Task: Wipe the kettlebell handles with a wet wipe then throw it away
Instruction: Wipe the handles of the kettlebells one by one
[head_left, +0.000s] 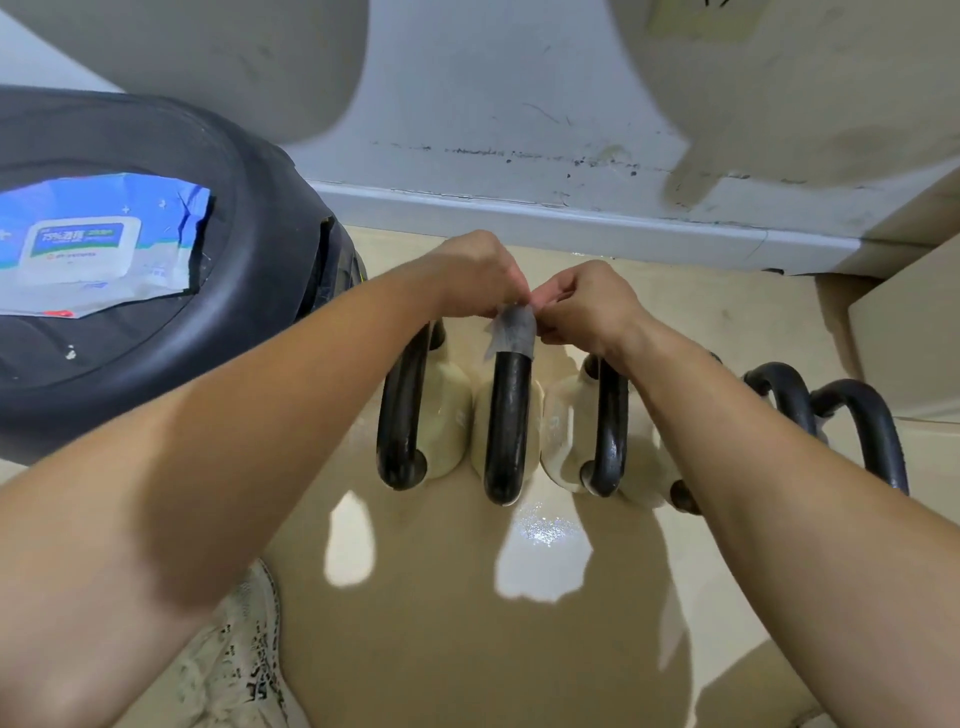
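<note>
**Wipe on the middle handle, pinched by both hands**

The wipe (511, 332) drapes over the far end of the middle handle (506, 426), directly under your hands, which meet just above it. Your left hand (478, 275) and right hand (587, 306) both have curled fingers pinching the wipe's top edge, one from each side. The handle's long axis runs away from you toward the wall (519, 104), and the wipe wraps across it. A pack (78, 254) lies well to the left.
</note>
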